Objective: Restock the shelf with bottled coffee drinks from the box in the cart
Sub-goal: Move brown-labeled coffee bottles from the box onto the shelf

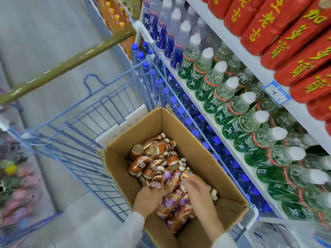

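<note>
box holds coffee bottles, left hand and right hand inside

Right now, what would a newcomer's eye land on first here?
The eye lands on the open cardboard box in the cart, bottom centre, heaped with brown and purple coffee bottles, with the left hand and right hand among them. To the right, rows of green bottles stand under bright red packs with yellow lettering.

Left sleeve: white, long, reaching wrist. Right sleeve: same white. Left hand, right hand: bare.
</note>
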